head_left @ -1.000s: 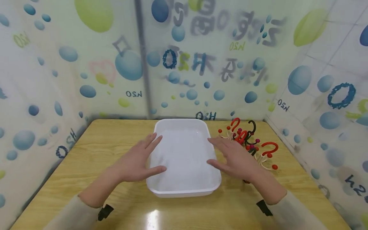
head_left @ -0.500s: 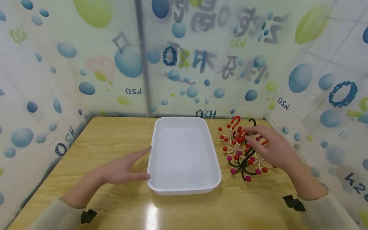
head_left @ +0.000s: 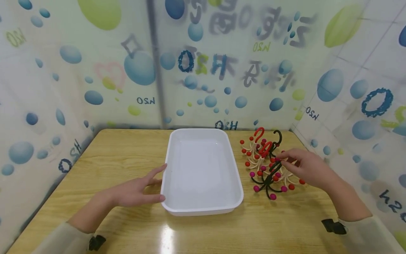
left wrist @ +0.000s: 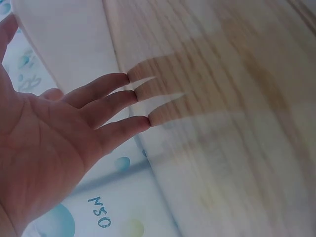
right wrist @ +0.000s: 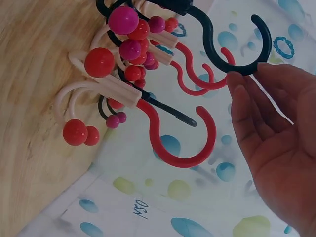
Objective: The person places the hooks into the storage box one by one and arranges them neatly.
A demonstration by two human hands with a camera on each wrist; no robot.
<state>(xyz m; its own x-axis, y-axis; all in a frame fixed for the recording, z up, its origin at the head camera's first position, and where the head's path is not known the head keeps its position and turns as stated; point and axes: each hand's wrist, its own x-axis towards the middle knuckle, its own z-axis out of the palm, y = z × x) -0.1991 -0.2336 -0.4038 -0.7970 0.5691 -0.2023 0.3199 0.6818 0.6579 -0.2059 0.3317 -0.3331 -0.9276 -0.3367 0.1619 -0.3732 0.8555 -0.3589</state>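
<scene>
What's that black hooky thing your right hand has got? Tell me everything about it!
The black hooked thing has a smooth, rounded hook and curved black legs tipped with shiny magenta balls. It looks like plastic. It sits right of the white tray, over the wooden table, legs spread out, hook slanting up towards the right hand, which pinches its curve. Others like it crowd close; I can't tell which ones it touches.

Left grip (head_left: 134, 192) splayed wide, right grip (head_left: 307, 167) in a pinch, both forearms (head_left: 90, 210) angled inward
</scene>
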